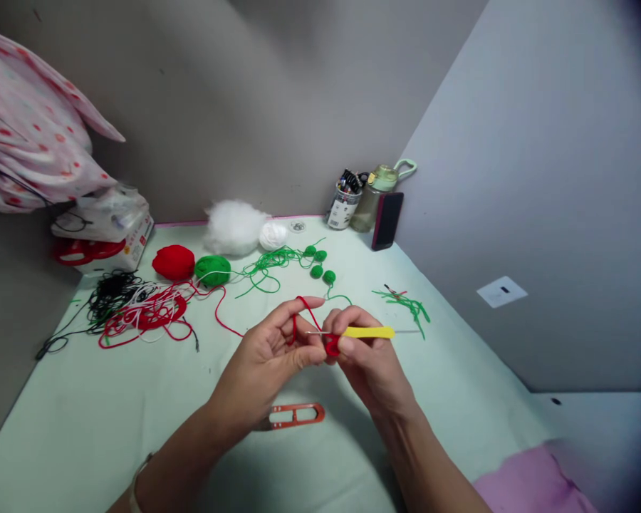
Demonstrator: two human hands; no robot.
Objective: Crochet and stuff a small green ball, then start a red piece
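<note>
Between the fingertips of both hands is a small red crochet piece (332, 345). My left hand (278, 349) pinches its left side, with red yarn (295, 324) looped over the raised index finger. My right hand (371, 356) is closed on a crochet hook (368, 333) with a yellow handle, held level, its thin metal tip pointing left at the red piece. The right thumb also presses near the piece. Below the hands lies a pair of orange thread snips (298, 416), its blade end partly hidden by the left wrist.
Behind the hands lie a red yarn ball (174, 263), a green yarn ball (212, 271), white stuffing (236, 226) and small green balls (320, 256). Tangled yarn (144, 310) spreads at left, green scraps (414, 305) at right. A phone (387, 221), bottle (367, 206) and pen cup (343, 206) stand by the wall.
</note>
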